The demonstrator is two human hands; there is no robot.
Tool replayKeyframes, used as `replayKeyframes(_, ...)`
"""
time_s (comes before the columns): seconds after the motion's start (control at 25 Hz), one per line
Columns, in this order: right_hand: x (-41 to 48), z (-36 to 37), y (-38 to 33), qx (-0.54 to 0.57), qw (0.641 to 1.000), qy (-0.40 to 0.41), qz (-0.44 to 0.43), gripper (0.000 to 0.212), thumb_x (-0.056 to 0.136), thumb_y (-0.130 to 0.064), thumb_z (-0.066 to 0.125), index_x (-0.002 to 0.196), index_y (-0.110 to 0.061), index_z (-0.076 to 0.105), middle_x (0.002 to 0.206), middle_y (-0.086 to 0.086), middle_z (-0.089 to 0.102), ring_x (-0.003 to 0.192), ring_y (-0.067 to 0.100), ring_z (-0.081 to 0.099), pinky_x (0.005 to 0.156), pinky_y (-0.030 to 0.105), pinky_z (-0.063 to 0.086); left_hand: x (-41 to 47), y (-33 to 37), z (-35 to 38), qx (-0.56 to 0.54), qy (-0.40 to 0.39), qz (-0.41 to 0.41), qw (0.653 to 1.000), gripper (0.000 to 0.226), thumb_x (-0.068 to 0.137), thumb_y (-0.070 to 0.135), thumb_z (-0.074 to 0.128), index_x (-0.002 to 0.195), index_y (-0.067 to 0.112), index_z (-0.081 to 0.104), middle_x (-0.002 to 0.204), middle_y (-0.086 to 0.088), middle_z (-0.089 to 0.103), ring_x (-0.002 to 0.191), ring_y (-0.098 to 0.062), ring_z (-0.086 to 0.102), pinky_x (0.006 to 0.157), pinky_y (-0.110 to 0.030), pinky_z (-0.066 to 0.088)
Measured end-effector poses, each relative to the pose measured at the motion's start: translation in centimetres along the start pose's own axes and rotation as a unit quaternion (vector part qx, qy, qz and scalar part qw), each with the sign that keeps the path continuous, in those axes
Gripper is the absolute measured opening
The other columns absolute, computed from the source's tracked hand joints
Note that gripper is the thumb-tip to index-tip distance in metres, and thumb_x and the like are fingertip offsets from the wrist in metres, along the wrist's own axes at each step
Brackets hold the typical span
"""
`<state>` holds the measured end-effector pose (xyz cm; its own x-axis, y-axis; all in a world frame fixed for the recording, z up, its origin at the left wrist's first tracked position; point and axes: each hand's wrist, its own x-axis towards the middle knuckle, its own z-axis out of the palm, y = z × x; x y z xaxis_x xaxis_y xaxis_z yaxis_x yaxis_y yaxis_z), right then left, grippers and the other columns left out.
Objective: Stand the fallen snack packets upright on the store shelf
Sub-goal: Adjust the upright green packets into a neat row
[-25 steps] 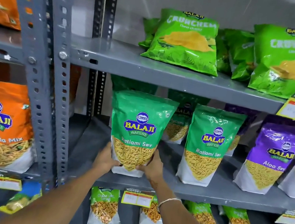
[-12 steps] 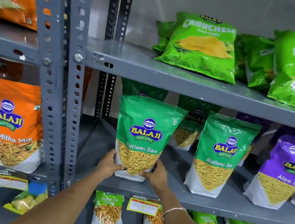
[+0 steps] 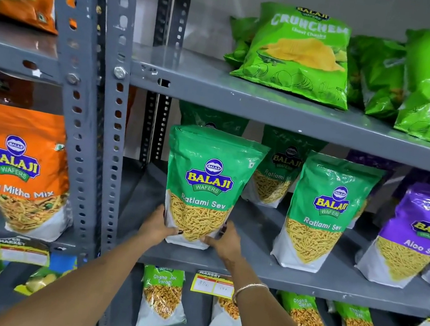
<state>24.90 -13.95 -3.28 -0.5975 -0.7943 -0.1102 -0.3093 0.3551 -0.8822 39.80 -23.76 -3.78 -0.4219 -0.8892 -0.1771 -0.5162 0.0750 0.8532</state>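
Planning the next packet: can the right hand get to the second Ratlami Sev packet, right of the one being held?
Probably yes. The right hand grips the held packet now, so it must let go first. The shelf between it and the second packet is bare, with nothing in front.

- Both bare forearms rose from the bottom edge of the frame and converged toward the centre, the left one from the lower left, the right one from the lower right.
- The left hand [image 3: 157, 227] sat just left of centre, palm turned inward, its fingers curled round the lower left corner of the green packet [image 3: 205, 187], dark-painted nails showing.
- The right hand [image 3: 225, 241] mirrored it just right of centre, palm inward, thumb pressed on the packet's lower right corner.
- Both hands were level with each other, wrists nearly straight.
- A thin bracelet [image 3: 250, 287] circled the right wrist, lower centre-right of the frame.
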Motion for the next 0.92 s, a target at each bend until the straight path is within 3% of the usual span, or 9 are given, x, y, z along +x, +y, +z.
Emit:
replayKeyframes(0.12, -1.5, -1.9, 0.5, -0.029, 0.999, 0.016, 0.009, 0.084, 0.071, -0.012, 0.077, 0.138, 0.000, 0.027, 0.137, 0.021, 0.048, 0.127, 0.034, 0.045, 0.102, 0.041, 0.040, -1.0, 0.8, -0.6, 0.018, 0.004, -0.009, 1.000, 0.097, 0.072, 0.012, 0.076, 0.145, 0.005, 0.013, 0.151, -0.018, 0.030, 0.136, -0.034, 0.036, 0.105, -0.041, 0.039)
replayKeyframes(0.2, -2.3, -4.8, 1.4, -0.043, 0.997, 0.066, 0.017, 0.084, 0.070, -0.013, 0.078, 0.136, 0.003, 0.029, 0.138, 0.021, 0.046, 0.127, 0.033, 0.044, 0.101, 0.039, 0.039, -2.6, 2.1, -0.1, 0.013, 0.065, 0.029, 0.997, 0.109, 0.070, 0.012, 0.078, 0.148, 0.005, 0.002, 0.155, -0.021, 0.016, 0.141, -0.036, 0.025, 0.112, -0.046, 0.030)
replayKeyframes(0.28, -2.5, -8.7, 2.6, -0.055, 0.985, 0.161, 0.036, 0.078, 0.068, -0.014, 0.080, 0.129, 0.007, 0.036, 0.133, 0.025, 0.047, 0.123, 0.036, 0.046, 0.100, 0.041, 0.040, -4.1, 3.6, 1.4, 0.038, 0.184, 0.127, 0.974, 0.108, 0.064, 0.014, 0.081, 0.146, 0.001, 0.011, 0.154, -0.024, 0.016, 0.142, -0.040, 0.020, 0.115, -0.053, 0.024)
replayKeyframes(0.36, -2.5, -13.2, 3.9, -0.082, 0.957, 0.272, 0.063, 0.073, 0.066, -0.017, 0.081, 0.120, 0.010, 0.040, 0.124, 0.029, 0.049, 0.116, 0.041, 0.046, 0.098, 0.044, 0.039, -5.0, 4.8, 4.4, 0.130, 0.286, 0.251, 0.916, 0.101, 0.062, 0.023, 0.081, 0.141, 0.001, 0.022, 0.150, -0.026, 0.024, 0.140, -0.040, 0.022, 0.114, -0.054, 0.023)
replayKeyframes(0.48, -1.4, -19.3, 6.4, -0.084, 0.934, 0.339, 0.070, 0.080, 0.061, -0.017, 0.084, 0.120, 0.011, 0.039, 0.125, 0.030, 0.045, 0.118, 0.042, 0.040, 0.101, 0.045, 0.031, -4.9, 8.1, 10.9, 0.209, 0.242, 0.355, 0.879, 0.090, 0.066, 0.032, 0.078, 0.137, 0.005, 0.031, 0.145, -0.022, 0.036, 0.135, -0.032, 0.027, 0.110, -0.040, 0.020)
replayKeyframes(0.56, 0.7, -22.8, 8.9, -0.036, 0.962, 0.262, 0.062, 0.093, 0.058, -0.012, 0.086, 0.130, 0.010, 0.031, 0.131, 0.029, 0.042, 0.125, 0.041, 0.038, 0.105, 0.044, 0.030, -4.5, 11.5, 16.4, 0.147, 0.144, 0.318, 0.925, 0.090, 0.070, 0.030, 0.076, 0.143, 0.004, 0.028, 0.150, -0.018, 0.034, 0.139, -0.030, 0.029, 0.113, -0.033, 0.019)
replayKeyframes(0.68, 3.8, -24.7, 12.3, 0.027, 0.995, 0.083, 0.046, 0.088, 0.058, -0.001, 0.084, 0.131, 0.008, 0.036, 0.122, 0.010, 0.048, 0.121, 0.027, 0.045, 0.099, 0.034, 0.041, -2.4, 14.7, 22.0, 0.004, 0.012, 0.112, 0.994, 0.096, 0.069, 0.022, 0.079, 0.145, 0.001, 0.024, 0.152, -0.016, 0.032, 0.140, -0.029, 0.032, 0.114, -0.036, 0.028)
replayKeyframes(0.8, 4.5, -25.0, 13.0, 0.037, 0.998, 0.044, 0.014, 0.050, 0.057, 0.001, 0.082, 0.101, 0.006, 0.059, 0.095, 0.009, 0.059, 0.091, 0.019, 0.052, 0.062, 0.017, 0.045, -1.0, 15.5, 23.5, -0.037, 0.017, 0.048, 0.998, 0.067, 0.058, 0.020, 0.085, 0.115, -0.001, 0.055, 0.126, -0.024, 0.060, 0.117, -0.033, 0.058, 0.096, -0.044, 0.048)
replayKeyframes(0.92, 4.2, -24.7, 12.4, 0.017, 0.999, 0.042, 0.004, 0.040, 0.064, -0.001, 0.079, 0.099, -0.001, 0.059, 0.093, 0.008, 0.060, 0.087, 0.016, 0.052, 0.069, 0.023, 0.039, -0.5, 14.9, 23.1, -0.052, 0.039, 0.027, 0.998, 0.050, 0.064, 0.010, 0.083, 0.105, -0.004, 0.060, 0.114, -0.023, 0.067, 0.107, -0.034, 0.063, 0.090, -0.044, 0.051)
